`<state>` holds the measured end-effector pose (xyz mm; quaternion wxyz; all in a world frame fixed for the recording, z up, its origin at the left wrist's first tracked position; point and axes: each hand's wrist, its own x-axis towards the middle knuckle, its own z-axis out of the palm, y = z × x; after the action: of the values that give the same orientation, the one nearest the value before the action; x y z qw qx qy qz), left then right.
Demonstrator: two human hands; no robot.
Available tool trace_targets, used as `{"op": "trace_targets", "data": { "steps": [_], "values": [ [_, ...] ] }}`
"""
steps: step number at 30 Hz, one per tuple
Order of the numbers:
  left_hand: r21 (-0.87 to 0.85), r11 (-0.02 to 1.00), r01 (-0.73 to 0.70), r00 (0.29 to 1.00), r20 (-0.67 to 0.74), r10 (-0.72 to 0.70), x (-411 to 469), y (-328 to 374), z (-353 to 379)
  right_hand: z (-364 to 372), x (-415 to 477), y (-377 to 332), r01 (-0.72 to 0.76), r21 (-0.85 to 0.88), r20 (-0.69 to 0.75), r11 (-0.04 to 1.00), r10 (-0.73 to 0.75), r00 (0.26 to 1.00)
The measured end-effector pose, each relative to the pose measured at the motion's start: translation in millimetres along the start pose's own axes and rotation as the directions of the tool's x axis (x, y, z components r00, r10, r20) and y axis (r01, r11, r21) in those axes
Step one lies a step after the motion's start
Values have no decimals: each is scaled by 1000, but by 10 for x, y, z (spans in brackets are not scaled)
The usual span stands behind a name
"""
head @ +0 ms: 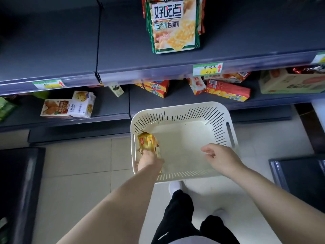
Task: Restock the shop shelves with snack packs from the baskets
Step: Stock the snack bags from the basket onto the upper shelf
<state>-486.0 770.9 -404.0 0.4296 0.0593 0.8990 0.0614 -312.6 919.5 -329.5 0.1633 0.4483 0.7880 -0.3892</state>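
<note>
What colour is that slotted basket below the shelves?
The basket is cream white, plain all over; the head view shows it best.

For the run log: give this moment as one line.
left hand: grips yellow snack pack in white basket | right hand: over basket, holding nothing

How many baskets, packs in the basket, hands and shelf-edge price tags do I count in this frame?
White basket: 1
Yellow snack pack in it, gripped by the left hand: 1
Hands, counting the right hand, which holds nothing: 2
Price tags: 3
Total: 7
</note>
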Motion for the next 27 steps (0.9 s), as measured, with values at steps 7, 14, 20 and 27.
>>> {"op": "trace_targets", "data": {
  "steps": [7,14,20,27],
  "values": [
    [187,979,-77,982,-157,108,111,111,35,29,-91,92,-33,54,-16,998,34,999],
    [-50,999,18,999,-43,-20,257,90,162,23,-146,115,-21,77,9,997,21,1000],
    [-248,969,-3,1000,-11,0,172,91,-6,-7,-114,104,-24,83,17,996,23,1000],
    [-394,873,-288,954,-37,298,-101,99,-198,-111,-177,-12,43,64,8,997,-43,999]
  ]
}}
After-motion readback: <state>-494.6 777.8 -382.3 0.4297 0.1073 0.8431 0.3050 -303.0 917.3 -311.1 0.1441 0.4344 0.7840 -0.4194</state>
